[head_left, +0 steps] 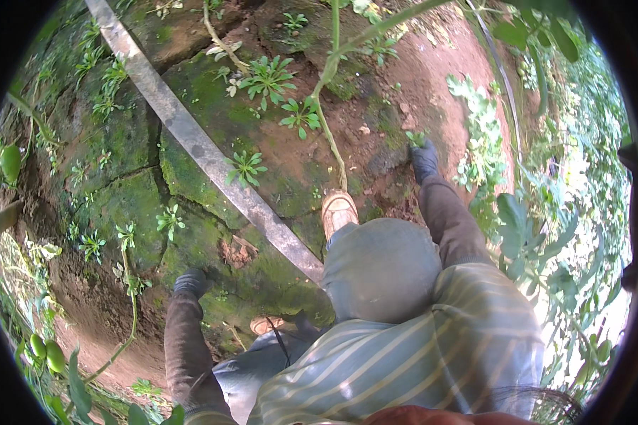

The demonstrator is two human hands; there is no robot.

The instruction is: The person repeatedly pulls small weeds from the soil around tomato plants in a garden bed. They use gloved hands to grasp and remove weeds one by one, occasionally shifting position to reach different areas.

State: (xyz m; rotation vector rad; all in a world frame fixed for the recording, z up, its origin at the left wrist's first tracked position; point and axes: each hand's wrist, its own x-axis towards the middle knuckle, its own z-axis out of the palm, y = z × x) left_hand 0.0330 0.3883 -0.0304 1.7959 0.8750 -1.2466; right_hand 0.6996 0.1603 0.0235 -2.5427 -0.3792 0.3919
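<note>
My right hand, in a dark grey glove, reaches down to the reddish soil at the right. Its fingers close on a small green weed, whose leaves show at the fingertips. My left hand, gloved alike, is low over the mossy ground at the left; its fingers point down and cannot be made out. Near it a leafy weed grows from the cracked soil. Several more weeds, among them a broad rosette, grow farther off.
A flat grey strip runs diagonally across the ground to my bent knee. A bare plant stem rises by my shoe. Another stem stands left of my left hand. Green fruits hang at lower left; dense foliage lines the right.
</note>
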